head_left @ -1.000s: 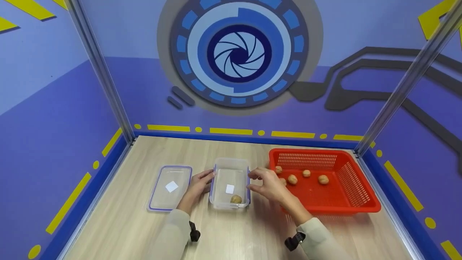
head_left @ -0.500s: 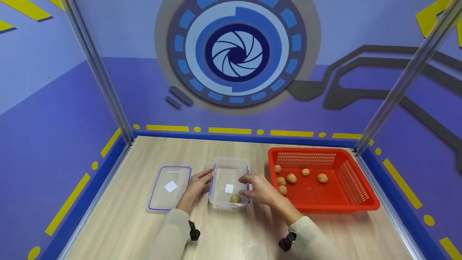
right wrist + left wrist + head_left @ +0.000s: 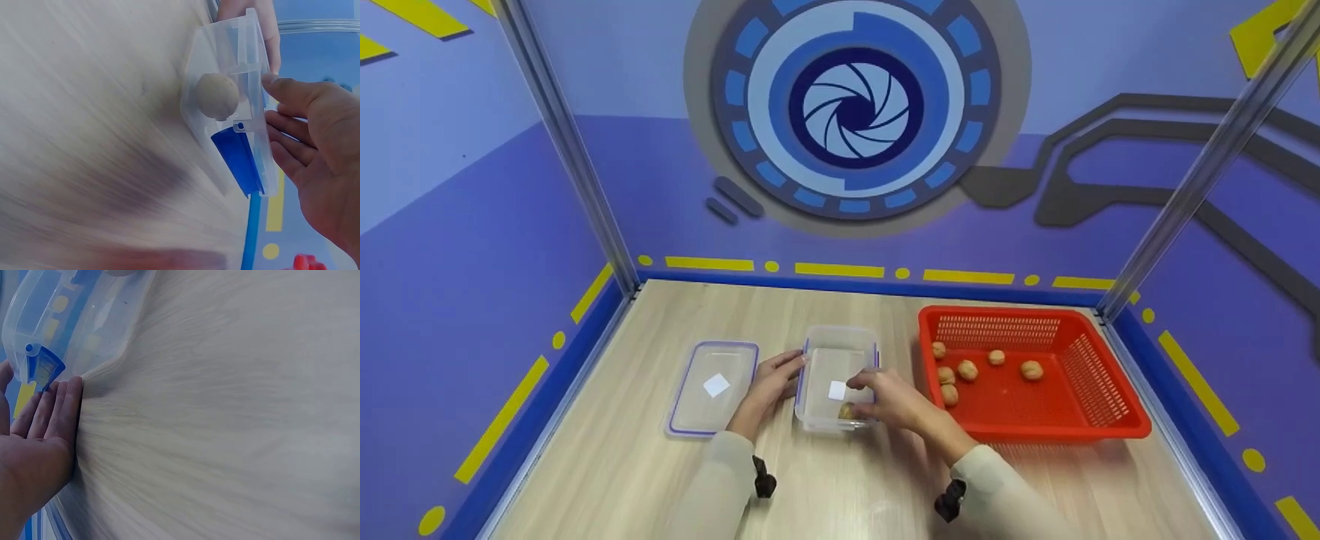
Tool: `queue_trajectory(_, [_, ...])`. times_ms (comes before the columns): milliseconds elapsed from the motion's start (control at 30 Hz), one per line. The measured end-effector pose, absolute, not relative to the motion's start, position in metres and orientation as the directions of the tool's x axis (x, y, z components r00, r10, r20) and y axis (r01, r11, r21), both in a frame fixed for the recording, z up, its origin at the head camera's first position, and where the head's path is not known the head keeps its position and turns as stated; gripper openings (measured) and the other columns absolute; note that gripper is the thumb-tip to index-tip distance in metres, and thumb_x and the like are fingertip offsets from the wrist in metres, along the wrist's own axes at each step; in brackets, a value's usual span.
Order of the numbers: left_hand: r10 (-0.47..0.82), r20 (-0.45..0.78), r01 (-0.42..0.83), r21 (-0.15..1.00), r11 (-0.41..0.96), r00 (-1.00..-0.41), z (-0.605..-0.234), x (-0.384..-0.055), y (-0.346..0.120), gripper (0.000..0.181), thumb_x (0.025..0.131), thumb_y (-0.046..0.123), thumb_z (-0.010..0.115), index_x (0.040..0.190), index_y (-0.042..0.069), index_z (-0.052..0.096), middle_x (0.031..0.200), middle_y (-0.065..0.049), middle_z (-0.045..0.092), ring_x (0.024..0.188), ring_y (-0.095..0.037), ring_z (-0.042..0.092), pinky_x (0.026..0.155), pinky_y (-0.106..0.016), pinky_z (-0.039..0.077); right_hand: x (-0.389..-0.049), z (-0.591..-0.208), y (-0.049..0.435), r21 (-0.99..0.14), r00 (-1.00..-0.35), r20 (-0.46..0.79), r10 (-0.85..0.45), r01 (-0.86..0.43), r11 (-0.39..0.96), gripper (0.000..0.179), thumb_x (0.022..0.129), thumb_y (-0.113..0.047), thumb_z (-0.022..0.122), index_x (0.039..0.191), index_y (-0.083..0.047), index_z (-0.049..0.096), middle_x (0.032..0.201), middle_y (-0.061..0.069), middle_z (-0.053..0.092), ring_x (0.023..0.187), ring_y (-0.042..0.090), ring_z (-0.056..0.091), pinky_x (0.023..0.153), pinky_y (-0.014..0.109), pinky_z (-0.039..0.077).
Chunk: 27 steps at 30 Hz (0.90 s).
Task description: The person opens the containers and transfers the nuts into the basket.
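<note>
A clear plastic food container (image 3: 819, 416) with blue side clips stands uncovered in the middle of the table. One walnut (image 3: 217, 95) lies in its near end, partly covered by the thumb in the head view. My left hand (image 3: 771, 386) rests against the container's left side, fingers extended and touching it near the clip, as the left wrist view (image 3: 42, 444) confirms. Over the right rim reaches my right hand (image 3: 889, 401), its fingers loosely bent above the container's inside. No object shows between the thumb and fingers.
A red plastic basket (image 3: 1035, 431) with several walnuts (image 3: 967, 370) stands to the right. Left of the container lies its clear lid (image 3: 697, 409) with a blue seal and a white square. Patterned panels enclose the table (image 3: 825, 487) at the back and sides.
My right hand has moved left from beside the container's right wall to over its inside, above the walnut. The left hand has stayed at the left side.
</note>
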State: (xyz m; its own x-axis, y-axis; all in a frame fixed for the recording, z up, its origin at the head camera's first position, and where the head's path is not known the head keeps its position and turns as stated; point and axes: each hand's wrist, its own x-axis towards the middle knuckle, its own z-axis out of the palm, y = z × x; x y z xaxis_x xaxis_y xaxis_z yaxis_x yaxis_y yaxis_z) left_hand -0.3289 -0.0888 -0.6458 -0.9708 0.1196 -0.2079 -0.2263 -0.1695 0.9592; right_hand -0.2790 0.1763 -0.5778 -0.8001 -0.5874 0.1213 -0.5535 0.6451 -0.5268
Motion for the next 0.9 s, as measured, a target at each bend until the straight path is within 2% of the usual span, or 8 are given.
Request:
queue_trajectory(300, [0.122,-0.216,-0.235,0.958,-0.164,-0.969,-0.648,-0.332,-0.088,0.054,0.105,0.023,0.068,0.152,0.001,0.054,0.146,-0.025,0.061,0.127,-0.036,0.066,0.093,-0.037,0.061,-0.284,-0.581,0.174,-0.422,-0.735,0.117,-0.668,-0.645,0.637,0.035,0.093,-0.015,0.085,0.122,0.001,0.075,0.117,0.012,0.076,0.104,0.031,0.072,0.094,0.042,0.060])
queue_trajectory(467, [0.115,-0.218,-0.235,0.958,-0.162,-0.969,-0.648,-0.331,-0.088,0.054,0.106,0.024,0.067,0.152,0.000,0.054,0.145,-0.025,0.061,0.127,-0.037,0.066,0.095,-0.039,0.061,-0.286,-0.582,0.173,-0.424,-0.711,0.124,-0.692,-0.669,0.611,0.032,0.092,-0.013,0.085,0.119,0.002,0.076,0.113,0.013,0.076,0.100,0.030,0.072,0.092,0.041,0.061])
queue_trajectory(700, [0.117,-0.201,-0.218,0.962,-0.164,-0.973,-0.645,-0.329,-0.088,0.054,0.106,0.023,0.067,0.152,-0.001,0.054,0.143,-0.026,0.063,0.126,-0.038,0.066,0.098,-0.043,0.059,-0.292,-0.587,0.167,-0.408,-0.651,0.166,-0.740,-0.729,0.550,0.025,0.090,-0.008,0.085,0.111,0.004,0.077,0.104,0.015,0.076,0.091,0.032,0.071,0.082,0.036,0.061])
queue_trajectory(900, [0.110,-0.217,-0.233,0.960,-0.156,-0.970,-0.645,-0.329,-0.088,0.054,0.105,0.024,0.068,0.151,0.000,0.055,0.143,-0.025,0.062,0.127,-0.037,0.066,0.098,-0.041,0.059,-0.294,-0.593,0.164,-0.386,-0.646,0.160,-0.746,-0.737,0.555,0.022,0.090,-0.008,0.085,0.107,0.003,0.077,0.100,0.015,0.075,0.087,0.031,0.071,0.077,0.034,0.061])
